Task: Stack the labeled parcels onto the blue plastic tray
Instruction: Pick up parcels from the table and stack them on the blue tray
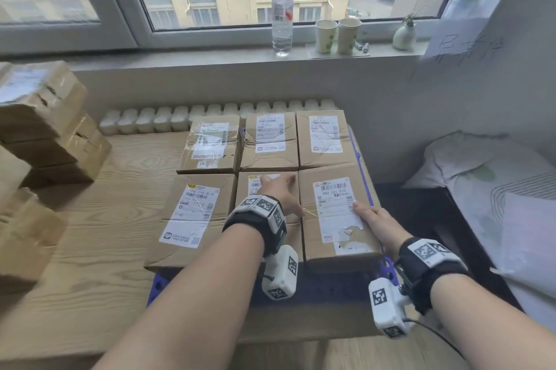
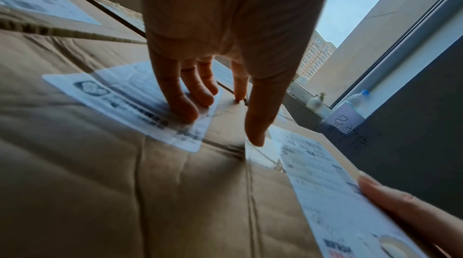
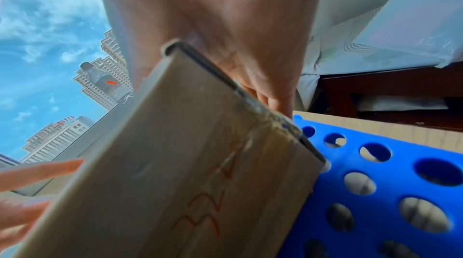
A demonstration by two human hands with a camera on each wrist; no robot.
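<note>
Several brown labeled parcels lie in two rows on the blue plastic tray (image 1: 158, 285) (image 3: 388, 173). My left hand (image 1: 278, 189) (image 2: 208, 94) rests flat on the front middle parcel (image 1: 254, 186) (image 2: 100, 163), fingers straight on its label. Its thumb touches the edge of the front right parcel (image 1: 334, 219) (image 2: 325, 173) (image 3: 188, 163). My right hand (image 1: 379, 223) (image 3: 238, 24) holds that parcel's near right corner, thumb on the top label and fingers down the right side. This parcel stands a little higher than its neighbours; its underside is hidden.
More parcels are stacked at the left (image 1: 45, 128) on the wooden table (image 1: 90, 234). A water bottle (image 1: 282, 8), two paper cups (image 1: 326, 35) and a small vase (image 1: 404, 35) stand on the windowsill. Bedding (image 1: 481, 183) lies close on the right.
</note>
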